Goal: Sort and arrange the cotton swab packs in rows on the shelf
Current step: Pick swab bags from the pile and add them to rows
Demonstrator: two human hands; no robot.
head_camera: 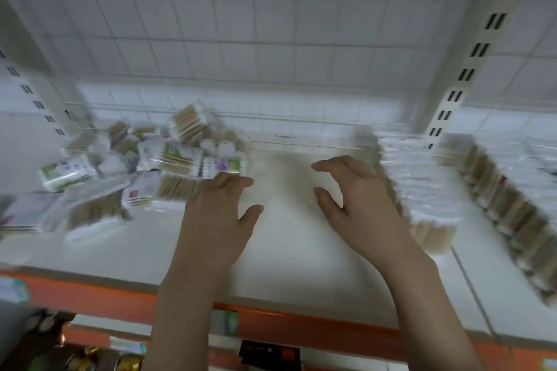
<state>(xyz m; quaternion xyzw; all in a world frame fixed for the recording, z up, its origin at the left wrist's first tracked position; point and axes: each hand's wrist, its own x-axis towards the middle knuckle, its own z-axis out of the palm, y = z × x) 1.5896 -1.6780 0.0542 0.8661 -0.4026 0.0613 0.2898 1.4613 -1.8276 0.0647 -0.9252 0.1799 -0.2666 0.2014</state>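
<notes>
Cotton swab packs [144,172] lie jumbled at centre left of the shelf [289,238], a tidy row [416,187] stands at right (blurred). We see left hand [217,220] and right hand [358,205] between them, grips released, empty.

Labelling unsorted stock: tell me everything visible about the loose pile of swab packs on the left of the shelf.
The loose pile of swab packs lies jumbled on the left of the white shelf, reaching back toward the tiled wall. The packs are clear plastic bags of tan-stemmed, white-tipped swabs, some with green or purple labels. They lie flat, tilted and overlapping, in no row. The left hand hovers at the pile's right edge, holding nothing; contact is unclear through blur.
</notes>
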